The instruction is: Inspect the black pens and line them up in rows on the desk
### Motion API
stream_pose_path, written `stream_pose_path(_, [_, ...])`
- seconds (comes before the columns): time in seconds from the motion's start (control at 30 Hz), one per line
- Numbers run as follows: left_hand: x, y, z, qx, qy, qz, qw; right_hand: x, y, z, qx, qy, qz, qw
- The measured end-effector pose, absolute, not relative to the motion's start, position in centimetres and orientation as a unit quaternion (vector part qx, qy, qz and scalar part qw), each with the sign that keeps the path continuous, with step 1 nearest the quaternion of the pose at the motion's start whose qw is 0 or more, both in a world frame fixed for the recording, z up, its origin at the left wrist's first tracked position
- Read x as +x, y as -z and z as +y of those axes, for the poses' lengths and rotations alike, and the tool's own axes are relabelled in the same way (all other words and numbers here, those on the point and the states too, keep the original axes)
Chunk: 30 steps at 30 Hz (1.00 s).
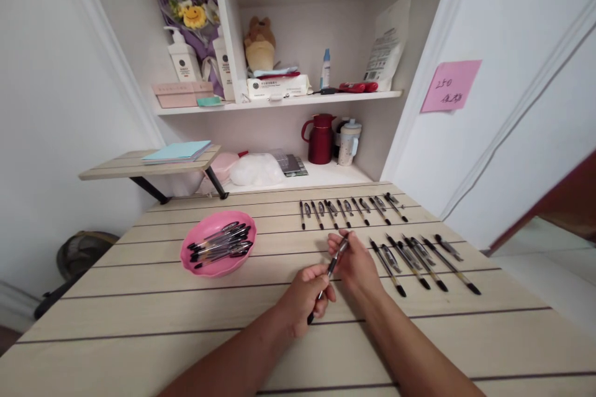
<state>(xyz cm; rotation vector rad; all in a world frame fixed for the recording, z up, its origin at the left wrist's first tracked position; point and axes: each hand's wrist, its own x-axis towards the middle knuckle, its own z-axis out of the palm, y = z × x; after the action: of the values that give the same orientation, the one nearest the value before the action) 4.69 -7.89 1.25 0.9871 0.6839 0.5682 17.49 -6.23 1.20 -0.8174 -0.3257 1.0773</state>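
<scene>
Both my hands are on one black pen (332, 265), held at a slant above the middle of the table. My left hand (308, 298) wraps round its lower part, with the dark end sticking out below the fingers. Its upper end is gripped by my right hand (356, 263). To the right lie several pen barrels with their separate caps in a front row (416, 262). Farther back, a second row (347, 213) holds more barrels and caps laid side by side. A pink bowl (218, 272) full of assembled-looking black pens stands to the left.
The slatted wooden table (162, 316) reaches back to a white shelf unit. A small raised stand (116, 164) bears blue paper at the back left. A red jug (320, 141) and a pale cup (349, 144) stand on the lower shelf. A pink note (451, 87) is on the right wall.
</scene>
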Motion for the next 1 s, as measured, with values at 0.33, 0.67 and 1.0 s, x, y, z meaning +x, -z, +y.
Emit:
stream_pose_path(0.33, [5.0, -1.5, -7.5, 0.466, -0.342, 0.346, 0.739, 17.9, -1.6, -7.1, -0.459, -0.561, -0.243, 0.645])
stream_pose_path(0.67, [5.0, -1.7, -7.6, 0.498, -0.349, 0.375, 0.7, 17.2, -1.7, -7.4, -0.5, -0.504, -0.305, 0.635])
stream_pose_path(1.0, [5.1, -1.6, -7.4, 0.487, -0.32, 0.356, 0.73, 17.3, -1.9, -7.5, -0.499, -0.522, -0.296, 0.625])
